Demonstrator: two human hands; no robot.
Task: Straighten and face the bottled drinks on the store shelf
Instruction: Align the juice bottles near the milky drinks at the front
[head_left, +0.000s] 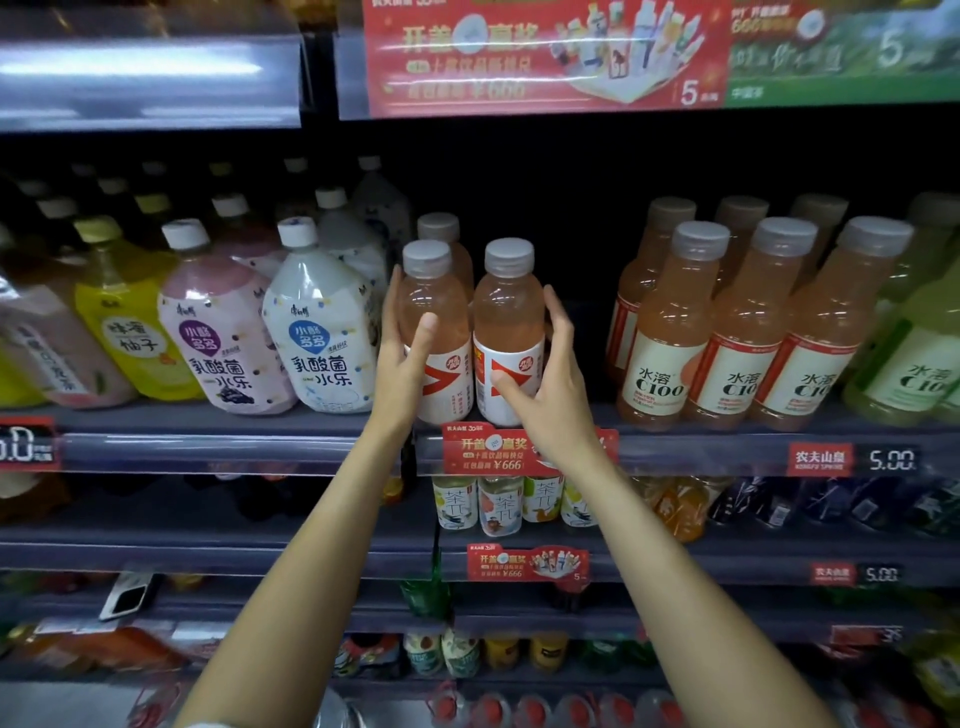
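I have my left hand (402, 358) wrapped round the left bottle (435, 332) and my right hand (545, 379) round the right bottle (509, 332), one hand clamped on each; both stand upright at the front edge of the shelf (234, 447), side by side and all but touching, long axes vertical; each hand sits on the outer flank of its own bottle, thumb across the label, so a twist about that axis should bring the red marks square to me; I count two at the front, a third bottle (441, 231) behind the left one; to the right, three C100 bottles (665, 332) in the front row, more behind.
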